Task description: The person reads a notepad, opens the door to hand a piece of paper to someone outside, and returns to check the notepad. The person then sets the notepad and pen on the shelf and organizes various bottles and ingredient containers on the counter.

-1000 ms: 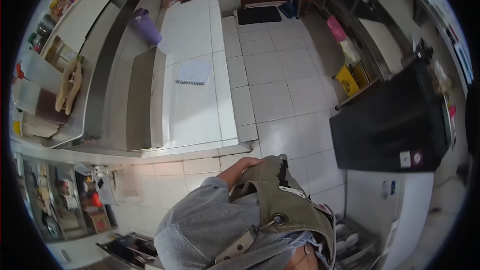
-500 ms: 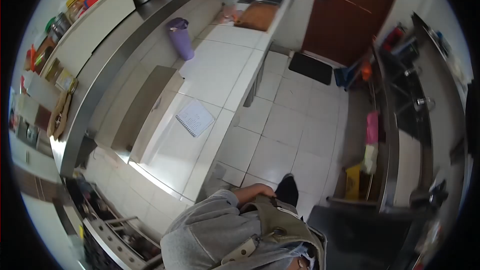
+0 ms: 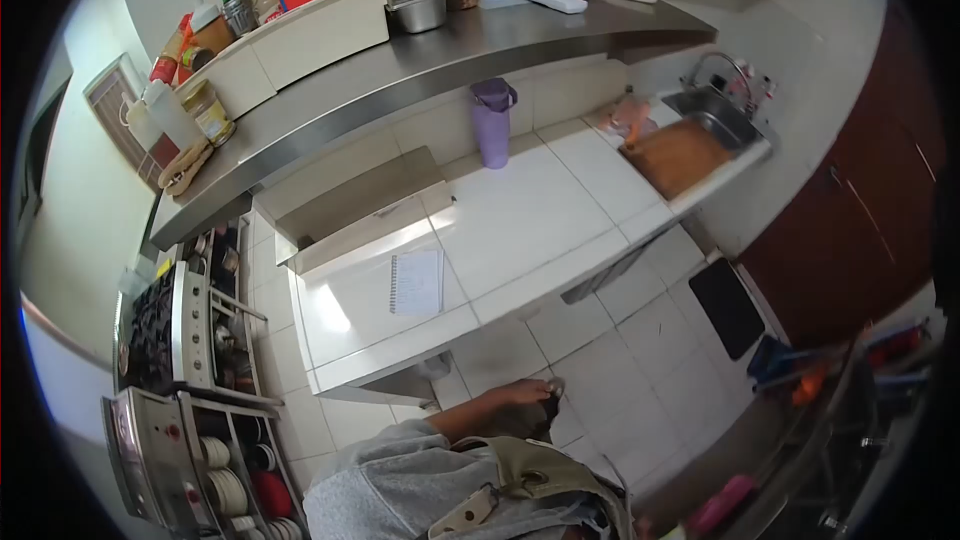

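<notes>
Apron on the person's front, low in the view, its olive cloth just below the left hand. That hand reaches out from a grey sleeve over the floor; half a second ago it lay at the apron's upper edge, and it now shows further forward of the cloth. Whether it is clamped on anything I cannot tell. The right hand does not show, so I cannot say whether the hands are apart or together.

The biggest change is the view itself, which has swung round toward the tabletop. The notebook, slanted a moment ago, now appears nearly upright, lying open on the tiles near the front edge, with its spiral to the left. The tabletop thus runs across the view ahead of the person, and the notebook lies beyond the left hand, well apart from it. The tumbler stands further back, and the board lies by the sink. The stove and stacked plates have come clearly into view at the left.
</notes>
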Demonstrator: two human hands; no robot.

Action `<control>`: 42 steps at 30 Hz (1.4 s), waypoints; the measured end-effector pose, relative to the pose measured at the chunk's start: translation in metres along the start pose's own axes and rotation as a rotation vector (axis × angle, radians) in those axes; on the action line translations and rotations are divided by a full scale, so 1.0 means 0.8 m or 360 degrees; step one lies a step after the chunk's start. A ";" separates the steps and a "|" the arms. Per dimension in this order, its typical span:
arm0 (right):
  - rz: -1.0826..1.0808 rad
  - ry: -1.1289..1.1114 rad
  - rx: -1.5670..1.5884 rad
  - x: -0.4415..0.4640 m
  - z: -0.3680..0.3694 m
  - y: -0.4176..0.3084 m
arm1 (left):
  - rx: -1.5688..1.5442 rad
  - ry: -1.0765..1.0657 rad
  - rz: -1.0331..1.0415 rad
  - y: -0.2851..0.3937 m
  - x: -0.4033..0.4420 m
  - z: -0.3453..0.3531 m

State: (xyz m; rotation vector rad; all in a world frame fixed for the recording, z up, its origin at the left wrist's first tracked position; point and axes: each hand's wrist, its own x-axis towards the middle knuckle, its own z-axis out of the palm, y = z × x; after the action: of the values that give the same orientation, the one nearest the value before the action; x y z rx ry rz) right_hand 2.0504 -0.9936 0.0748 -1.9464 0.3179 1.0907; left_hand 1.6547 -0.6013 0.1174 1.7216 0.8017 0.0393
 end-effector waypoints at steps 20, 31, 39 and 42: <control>-0.0683 -0.0431 -0.0477 0.196 0.386 -0.627 | -0.0654 -0.0440 0.0325 0.285 0.317 -0.248; -0.0830 -0.0714 -0.0679 0.270 0.452 -0.732 | -0.0902 0.0197 0.0331 0.386 0.371 -0.351; -0.1755 -0.1043 -0.0328 0.432 0.452 -0.851 | -0.0374 0.1443 0.0705 0.548 0.166 -0.443; -0.2499 0.0069 -0.0798 0.323 0.519 -0.972 | -0.0085 0.2202 0.0944 0.609 0.070 -0.438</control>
State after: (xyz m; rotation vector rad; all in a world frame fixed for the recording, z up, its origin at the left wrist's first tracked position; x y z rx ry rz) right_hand 2.4106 -0.1580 0.2013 -1.8119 -1.3733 0.0245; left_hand 1.7862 -0.3178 0.6327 1.6724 1.1522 1.7692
